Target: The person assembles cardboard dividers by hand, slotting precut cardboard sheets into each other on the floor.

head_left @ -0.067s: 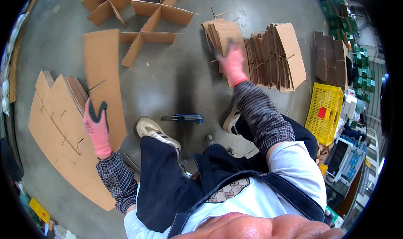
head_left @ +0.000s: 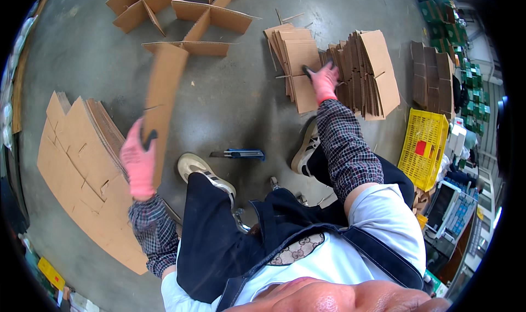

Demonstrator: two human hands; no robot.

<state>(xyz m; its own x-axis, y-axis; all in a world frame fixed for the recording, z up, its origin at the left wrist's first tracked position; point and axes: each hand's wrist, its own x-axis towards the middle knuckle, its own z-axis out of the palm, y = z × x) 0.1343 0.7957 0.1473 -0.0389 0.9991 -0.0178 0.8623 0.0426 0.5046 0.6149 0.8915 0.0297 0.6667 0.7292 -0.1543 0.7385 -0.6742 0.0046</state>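
In a pink glove with dark fingertips, my left hand (head_left: 139, 161) grips a long slotted cardboard strip (head_left: 164, 101) by its near left edge, and the strip stands tilted off the floor, slightly blurred. My right hand (head_left: 324, 83), gloved the same way, reaches to the leaning pile of cardboard strips (head_left: 298, 60), its thumb and fingers spread over the pile's right side; any contact is hard to make out. Right beside that hand stands a tight row of upright cardboard strips (head_left: 364, 73). To the left of my left hand lies a fanned stack of slotted cardboard sheets (head_left: 82, 164).
Interlocked cardboard dividers (head_left: 211, 17) stand on the floor ahead. A blue utility knife (head_left: 241, 154) with its blade out lies between my shoes. On the right are a yellow plastic crate (head_left: 423, 147) and folded dark cardboard (head_left: 430, 76).
My left hand has swung the cardboard strip to the right, away from the left stack. My right hand has shifted right and a little nearer, between pile and row.
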